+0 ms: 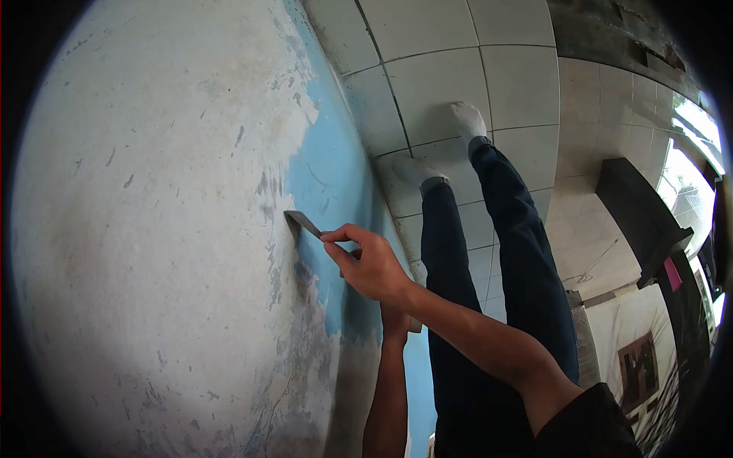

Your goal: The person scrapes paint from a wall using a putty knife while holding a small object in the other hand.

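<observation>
My right hand (374,263) grips a scraper (307,224) between thumb and fingers. The flat blade touches the wall (175,229) near the border between whitish, scuffed surface and light blue paint (324,164). Below and partly behind it is my left hand (395,324), close to the wall. Its fingers are hidden by the right hand. A small brownish edge (415,326) shows beside the left hand; what it belongs to cannot be made out.
Pale floor tiles (435,84) meet the wall's base. My legs in dark trousers (508,206) and white socks (467,118) are close beside the wall. Farther right stands a dark piece of furniture (637,217), with bright openings (683,179) behind it.
</observation>
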